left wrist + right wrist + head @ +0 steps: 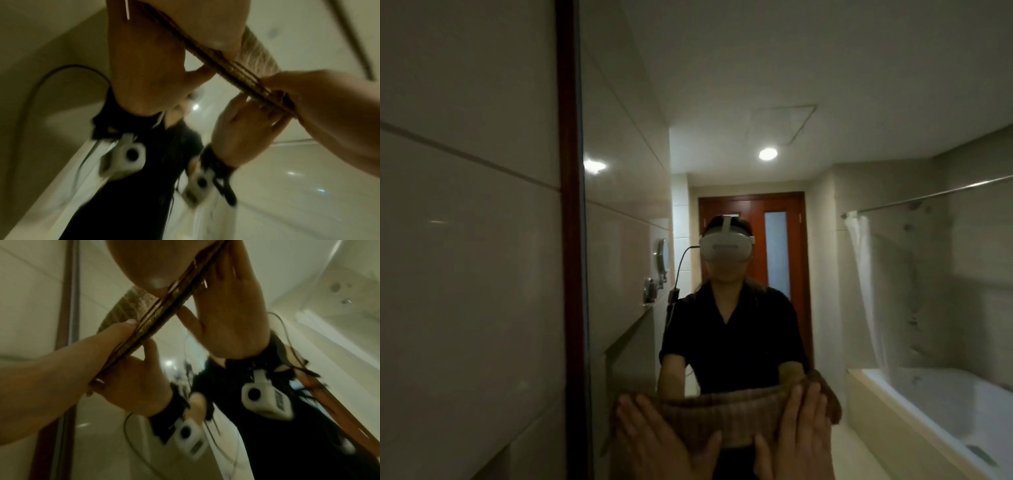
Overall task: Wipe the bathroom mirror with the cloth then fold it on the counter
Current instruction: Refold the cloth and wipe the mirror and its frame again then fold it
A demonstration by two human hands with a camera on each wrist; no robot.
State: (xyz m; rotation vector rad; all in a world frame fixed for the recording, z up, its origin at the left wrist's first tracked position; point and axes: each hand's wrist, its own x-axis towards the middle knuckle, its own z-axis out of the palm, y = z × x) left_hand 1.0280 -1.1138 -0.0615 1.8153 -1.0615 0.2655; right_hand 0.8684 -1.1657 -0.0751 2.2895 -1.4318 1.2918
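Note:
A brown ribbed cloth (732, 418) lies flat against the bathroom mirror (722, 137), low in the head view. My left hand (654, 431) presses its left part with straight fingers. My right hand (804, 421) presses its right part the same way. The left wrist view shows the left hand (201, 24) flat on the cloth (257, 53), which sits edge-on against the glass, and the right hand (329, 105) coming in beside it. In the right wrist view the right hand (144, 264) and left hand (61, 361) both bear on the cloth (127, 305). The counter is out of view.
A dark red-brown frame (568, 205) edges the mirror on the left, with a tiled wall (465, 240) beyond it. The glass reflects a person in a headset, a wooden door, a white shower curtain and a bathtub.

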